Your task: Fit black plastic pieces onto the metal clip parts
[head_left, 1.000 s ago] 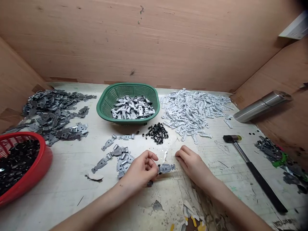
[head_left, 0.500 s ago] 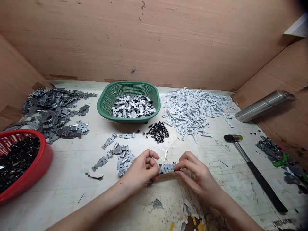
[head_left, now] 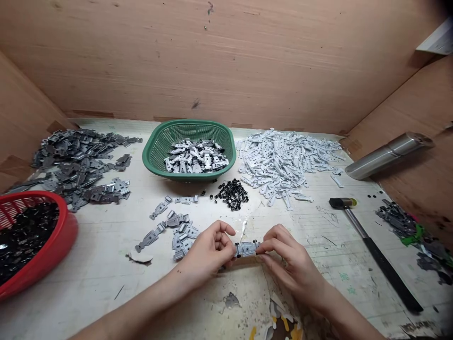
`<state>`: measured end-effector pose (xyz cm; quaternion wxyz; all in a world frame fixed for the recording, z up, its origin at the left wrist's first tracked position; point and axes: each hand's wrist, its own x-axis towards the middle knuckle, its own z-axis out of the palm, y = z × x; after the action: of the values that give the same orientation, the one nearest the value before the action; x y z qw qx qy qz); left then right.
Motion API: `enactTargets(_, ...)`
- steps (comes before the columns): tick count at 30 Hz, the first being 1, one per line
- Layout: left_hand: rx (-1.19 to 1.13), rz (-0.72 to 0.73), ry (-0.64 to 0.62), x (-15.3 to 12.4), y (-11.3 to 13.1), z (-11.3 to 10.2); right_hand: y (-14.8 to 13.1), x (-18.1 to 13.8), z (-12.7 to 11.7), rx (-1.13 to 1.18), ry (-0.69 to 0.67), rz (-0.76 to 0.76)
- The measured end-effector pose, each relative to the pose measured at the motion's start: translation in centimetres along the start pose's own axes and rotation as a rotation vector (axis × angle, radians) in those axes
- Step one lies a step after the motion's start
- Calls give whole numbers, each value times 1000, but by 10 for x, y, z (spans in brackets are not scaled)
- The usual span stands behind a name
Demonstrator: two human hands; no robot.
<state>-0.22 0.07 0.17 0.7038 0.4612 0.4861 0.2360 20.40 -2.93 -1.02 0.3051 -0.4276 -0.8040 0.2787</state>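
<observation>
- Table (head_left: 88, 302), pale and scuffed, spread with heaps of parts.
- Green basket (head_left: 189, 175) at the far side, holding light parts.
- Left hand (head_left: 212, 245): fingers curled, thumb and forefinger pinching the left end of a grey plate.
- Right hand (head_left: 288, 250): thumb and forefinger pressed about the plate's right end.
- Grey plate (head_left: 247, 249): between the two hands, just above or on the table (cannot tell which), its long axis running left to right from one set of fingertips to the other; neither hand is nearer.
- Black wheels (head_left: 238, 256) at both ends; a second ago none showed at the right end, and the right hand stood apart from the plate.
</observation>
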Motion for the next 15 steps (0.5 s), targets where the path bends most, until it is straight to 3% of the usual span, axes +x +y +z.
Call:
enactTargets(3,4,-2,-6,0,1,0,7,1,-8,51,-1,73)
enactTargets(5,9,-7,-1,-1,2,0,23,4,-22,18,69,192)
enactTargets(7,13,-4,2,0,3,0,46,9,-41,-148,176,318)
enactTargets(10,8,-9,8,1,1,-1,80,16,-63,-440,161,427)
enactTargets(15,-4,-8,14,4,-3,-3,97,24,-56,-674,142,473)
